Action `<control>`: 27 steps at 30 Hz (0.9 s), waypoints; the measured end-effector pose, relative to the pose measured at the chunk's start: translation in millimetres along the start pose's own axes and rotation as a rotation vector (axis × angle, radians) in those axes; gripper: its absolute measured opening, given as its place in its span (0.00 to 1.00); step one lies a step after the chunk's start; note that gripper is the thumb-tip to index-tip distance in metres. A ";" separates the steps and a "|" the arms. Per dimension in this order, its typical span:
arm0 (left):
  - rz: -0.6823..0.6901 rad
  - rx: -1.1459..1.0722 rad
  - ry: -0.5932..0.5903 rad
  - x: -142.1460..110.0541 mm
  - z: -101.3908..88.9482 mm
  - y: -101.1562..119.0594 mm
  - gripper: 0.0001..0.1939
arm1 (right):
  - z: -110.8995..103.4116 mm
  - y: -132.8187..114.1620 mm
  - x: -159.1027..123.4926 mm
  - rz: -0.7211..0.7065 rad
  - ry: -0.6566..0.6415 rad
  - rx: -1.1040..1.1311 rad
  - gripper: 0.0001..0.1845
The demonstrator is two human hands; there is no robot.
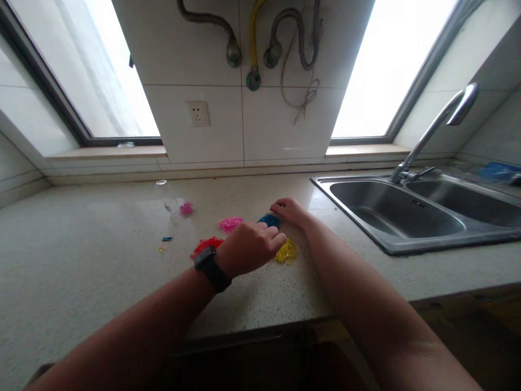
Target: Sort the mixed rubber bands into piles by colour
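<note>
My left hand [257, 245], a dark watch on its wrist, hovers over the pile of yellow bits [286, 252], which look like small rubber bands. Its fingers are curled together; whatever they pinch is hidden. Beyond it, my right hand [290, 209] is beside a blue pile [269, 220], fingers bent inward and closed, their contents too small to make out. A pink pile [230, 224] lies to the left of the blue one. The red pile [205, 246] is partly covered by my left wrist.
On the left of the counter [101, 239] are a clear container holding a pink clump [186, 208], a clear round lid [161, 182], a small blue piece [167, 239] and yellow bits [160, 249]. A double sink [391, 247] with a faucet [431, 130] sits at right.
</note>
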State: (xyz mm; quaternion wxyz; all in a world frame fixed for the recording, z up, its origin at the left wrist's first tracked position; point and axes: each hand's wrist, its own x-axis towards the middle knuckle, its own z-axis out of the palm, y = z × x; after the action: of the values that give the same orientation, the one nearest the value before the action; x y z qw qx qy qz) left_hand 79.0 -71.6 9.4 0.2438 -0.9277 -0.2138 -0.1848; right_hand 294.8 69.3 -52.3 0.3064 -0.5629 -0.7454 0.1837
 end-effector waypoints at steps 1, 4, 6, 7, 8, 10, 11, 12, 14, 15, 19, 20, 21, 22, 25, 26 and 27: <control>-0.017 0.016 0.000 0.9 4.9 0.6 0.08 | 0.4 -0.3 0.3 0.001 0.001 -0.004 0.17; -0.065 0.042 0.002 0.5 14.0 1.3 0.08 | 1.0 -1.6 0.7 -0.003 -0.003 -0.013 0.18; -0.077 0.056 0.002 -0.9 15.8 1.1 0.08 | 0.9 -2.7 0.7 -0.004 -0.004 -0.016 0.18; -0.078 0.062 0.002 -1.5 15.9 0.8 0.08 | 0.8 -3.2 0.6 -0.002 -0.002 -0.017 0.18; -0.076 0.067 0.002 -2.1 15.8 0.6 0.08 | 0.7 -3.7 0.5 0.000 -0.002 -0.018 0.17; -0.069 0.071 -0.005 -3.0 15.3 0.5 0.09 | 0.6 -4.2 0.2 -0.001 -0.001 -0.021 0.17; -0.065 0.072 -0.010 -3.3 15.0 0.6 0.09 | 0.6 -4.3 0.1 -0.003 -0.001 -0.022 0.17; -0.061 0.073 -0.014 -3.6 14.8 0.8 0.09 | 0.7 -4.3 0.1 -0.004 -0.001 -0.025 0.17; -0.059 0.076 -0.025 -4.1 14.4 1.6 0.09 | 1.0 -4.0 0.3 -0.002 0.001 -0.031 0.17; -0.060 0.077 -0.029 -4.3 14.3 2.0 0.09 | 1.2 -3.7 0.5 -0.001 0.000 -0.032 0.17; -0.066 0.072 -0.044 -4.4 13.8 3.3 0.09 | 1.5 -1.9 1.8 -0.007 -0.009 -0.023 0.16; -0.069 0.072 -0.046 -4.3 13.7 3.4 0.10 | 1.4 -1.4 2.1 -0.009 -0.011 -0.021 0.16; -0.071 0.073 -0.048 -4.2 13.6 3.4 0.10 | 1.3 -1.1 2.3 -0.011 -0.011 -0.019 0.16; -0.075 0.074 -0.049 -4.1 13.5 3.4 0.10 | 1.1 -0.9 2.4 -0.014 -0.014 -0.017 0.16; -0.091 0.079 -0.047 -4.1 14.0 3.4 0.10 | 0.9 -0.5 2.6 -0.023 -0.016 -0.014 0.16; -0.096 0.078 -0.047 -4.3 14.4 3.4 0.10 | 1.0 -0.3 2.8 -0.025 -0.016 -0.016 0.16; -0.098 0.075 -0.050 -4.5 14.9 3.5 0.09 | 1.3 0.1 3.1 -0.026 -0.015 -0.019 0.16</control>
State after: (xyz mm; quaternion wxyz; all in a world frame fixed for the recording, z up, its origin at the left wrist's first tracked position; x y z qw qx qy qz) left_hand 80.5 -67.8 -6.0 0.2634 -0.9107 -0.2718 -0.1653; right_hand 293.4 72.4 -52.5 0.2980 -0.5545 -0.7566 0.1768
